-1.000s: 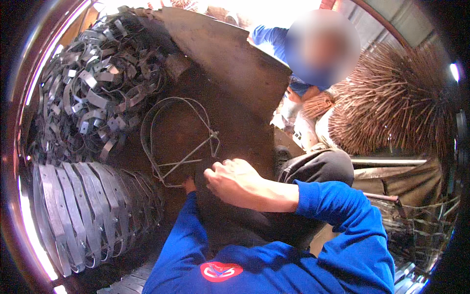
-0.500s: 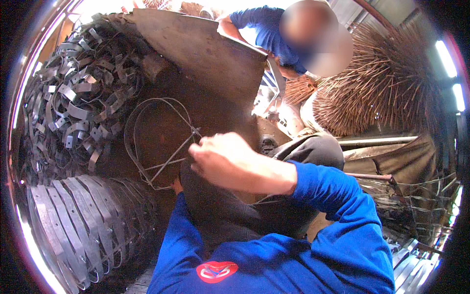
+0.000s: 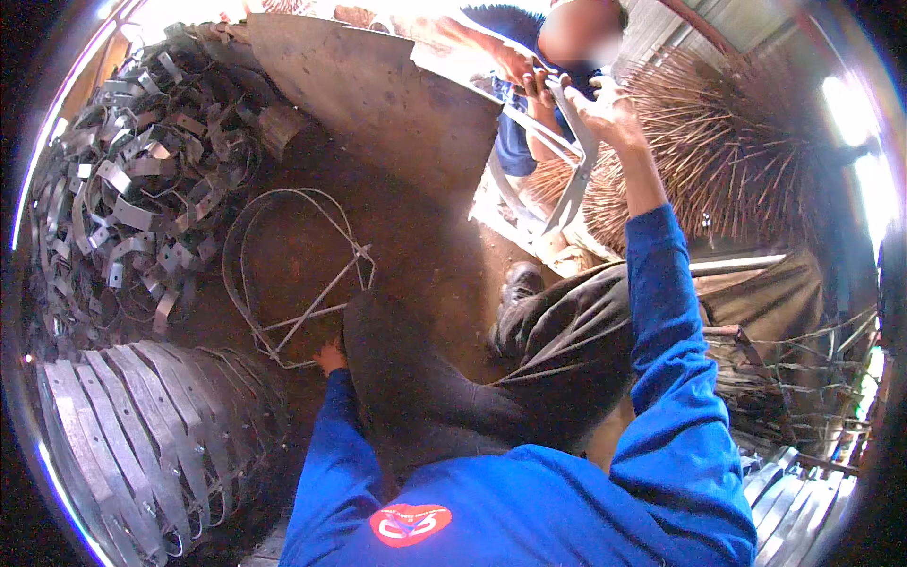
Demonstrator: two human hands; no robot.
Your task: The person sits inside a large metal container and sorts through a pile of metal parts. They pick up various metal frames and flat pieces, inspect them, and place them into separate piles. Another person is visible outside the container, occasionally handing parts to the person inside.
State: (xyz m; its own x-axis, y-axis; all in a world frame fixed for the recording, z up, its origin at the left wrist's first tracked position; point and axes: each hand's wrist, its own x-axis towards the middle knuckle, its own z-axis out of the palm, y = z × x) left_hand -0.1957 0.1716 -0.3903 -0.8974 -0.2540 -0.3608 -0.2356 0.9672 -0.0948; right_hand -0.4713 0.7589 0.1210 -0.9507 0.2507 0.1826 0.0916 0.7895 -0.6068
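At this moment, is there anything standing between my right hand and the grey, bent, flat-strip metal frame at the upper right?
Nothing visible does: your right hand appears to touch the grey, bent, flat-strip metal frame near its upper end. The co-worker's hands are beside that end, to the left, not between.

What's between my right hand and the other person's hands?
A grey metal frame: in the head view, its upper end shows between your right hand and the other person's hands.
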